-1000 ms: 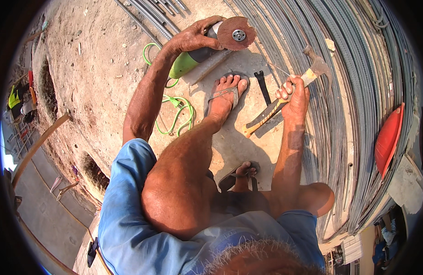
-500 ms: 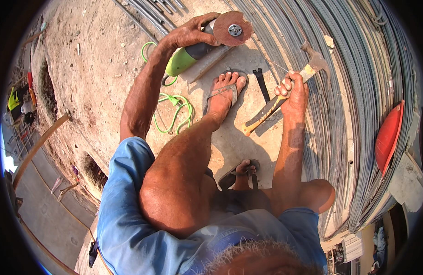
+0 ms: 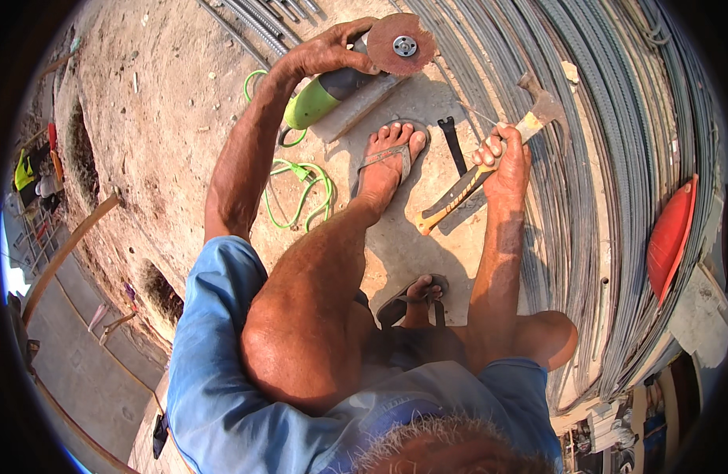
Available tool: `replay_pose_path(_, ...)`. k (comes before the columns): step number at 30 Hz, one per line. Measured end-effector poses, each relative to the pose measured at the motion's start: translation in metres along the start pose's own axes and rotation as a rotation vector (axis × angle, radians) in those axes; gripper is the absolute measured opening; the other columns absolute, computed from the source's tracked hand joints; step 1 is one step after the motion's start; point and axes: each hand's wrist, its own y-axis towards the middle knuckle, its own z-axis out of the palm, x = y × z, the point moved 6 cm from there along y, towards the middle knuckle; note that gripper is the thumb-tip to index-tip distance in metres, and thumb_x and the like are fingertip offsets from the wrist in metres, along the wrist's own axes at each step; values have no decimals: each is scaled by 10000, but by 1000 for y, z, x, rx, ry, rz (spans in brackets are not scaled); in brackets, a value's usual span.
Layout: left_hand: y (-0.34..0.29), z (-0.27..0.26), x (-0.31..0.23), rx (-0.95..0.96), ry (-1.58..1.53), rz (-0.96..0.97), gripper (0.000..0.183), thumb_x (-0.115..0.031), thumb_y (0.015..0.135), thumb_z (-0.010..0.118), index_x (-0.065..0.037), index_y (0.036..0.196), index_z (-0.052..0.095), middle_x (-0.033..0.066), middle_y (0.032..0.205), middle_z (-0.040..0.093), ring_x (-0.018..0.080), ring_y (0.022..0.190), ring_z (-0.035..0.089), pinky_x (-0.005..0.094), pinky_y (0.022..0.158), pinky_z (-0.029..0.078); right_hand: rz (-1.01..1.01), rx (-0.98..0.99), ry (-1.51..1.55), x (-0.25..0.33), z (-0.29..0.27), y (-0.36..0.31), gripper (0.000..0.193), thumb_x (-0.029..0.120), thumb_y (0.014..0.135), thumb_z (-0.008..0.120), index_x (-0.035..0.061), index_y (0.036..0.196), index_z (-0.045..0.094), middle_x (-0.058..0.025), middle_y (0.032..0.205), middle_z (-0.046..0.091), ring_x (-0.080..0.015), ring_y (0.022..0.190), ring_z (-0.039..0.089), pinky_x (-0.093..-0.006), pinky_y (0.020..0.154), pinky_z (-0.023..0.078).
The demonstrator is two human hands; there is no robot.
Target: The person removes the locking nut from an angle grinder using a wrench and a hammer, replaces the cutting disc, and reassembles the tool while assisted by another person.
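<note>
An angle grinder [image 3: 311,107] with a green body and dark neck rests across a wooden block [image 3: 362,110]. My left hand [image 3: 332,52] is wrapped round its head, just behind the reddish-brown cutting disc [image 3: 394,57], whose edge is chipped. In my right hand [image 3: 502,162] is a claw hammer [image 3: 456,199] with a yellow and dark handle, gripped close to its metal head. A thin wire or nail sticks out by the right fingertips; whether they pinch it I cannot tell. A black two-pin spanner [image 3: 452,146] lies on the ground between my sandalled foot and the hammer.
Long bundles of steel rebar [image 3: 617,158] curve along the right side, with a red hard hat [image 3: 672,239] on them. Shorter bars [image 3: 257,28] lie at the far left. A coiled green cord [image 3: 310,193] is beside my leg. A curved wooden pole [image 3: 68,249] stands at the left.
The grinder's disc end has risen very slightly, along with my left hand. My right hand and the hammer have barely moved.
</note>
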Motion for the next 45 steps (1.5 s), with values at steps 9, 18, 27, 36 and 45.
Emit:
replay_pose_path(9,0,-1,2,-31,27,15,829,-267,720,888,-107,1459,546,73,1380,624,207,1309,522,382,1174,346,23,-2,33,-1,5,-1,187,174,920,663,110,791,543,32,607,456,-96,500,450,-338,509,438)
replay_pose_path(18,3,-9,1,76,-84,-178,1072,-296,690,934,-65,1572,369,163,1569,436,321,1464,366,490,1220,296,69,1,35,-3,9,-1,188,180,925,657,95,803,540,26,609,454,-107,504,451,-335,524,438)
replay_pose_path(27,3,-13,5,98,-107,-205,1098,-292,704,931,-31,1584,328,183,1596,391,318,1480,335,465,1235,265,86,-10,43,-3,12,0,178,173,923,661,85,810,556,22,607,457,-107,505,453,-340,521,437)
replay_pose_path(36,5,-14,-1,102,-107,-200,1130,-305,660,941,-38,1581,342,171,1590,411,322,1482,333,468,1247,238,98,-30,39,-4,10,-1,179,187,913,674,84,808,571,27,612,461,-110,498,443,-349,517,427)
replay_pose_path(45,4,-17,6,88,-30,-250,1173,-380,643,943,-34,1583,332,218,1623,335,370,1526,243,527,1256,189,62,6,33,-5,9,0,186,205,930,656,97,804,571,29,623,463,-105,513,443,-348,524,430)
